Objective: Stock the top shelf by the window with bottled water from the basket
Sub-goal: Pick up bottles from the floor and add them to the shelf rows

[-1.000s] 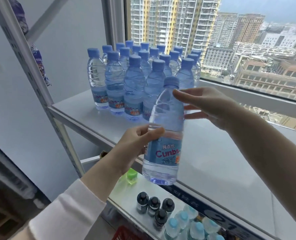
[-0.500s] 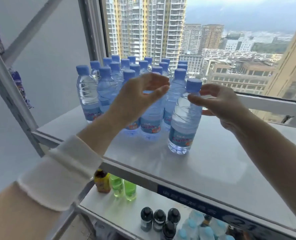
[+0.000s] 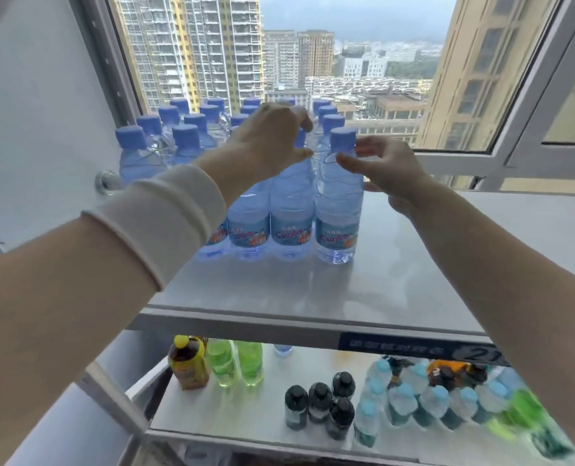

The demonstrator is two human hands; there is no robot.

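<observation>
Several blue-capped water bottles (image 3: 249, 227) stand in rows on the top shelf (image 3: 363, 287) by the window. The newest water bottle (image 3: 338, 210) stands at the right end of the front row, touching its neighbour (image 3: 291, 216). My right hand (image 3: 392, 169) pinches its neck just under the cap with thumb and forefinger. My left hand (image 3: 269, 142) arches over the neighbour, with forefinger and thumb curled round its cap. The basket is out of view.
The open window frame (image 3: 501, 163) is right behind the shelf; its right half is bare metal. A lower shelf (image 3: 245, 415) holds a yellow tea bottle (image 3: 187, 364), green drinks (image 3: 235, 364), black-capped bottles (image 3: 319, 401) and more water bottles (image 3: 430, 398). A white wall is on the left.
The bottle went from held in front of the shelf, to standing apart on it, to pushed against the front row. My left hand let go of it and moved onto the neighbouring bottle.
</observation>
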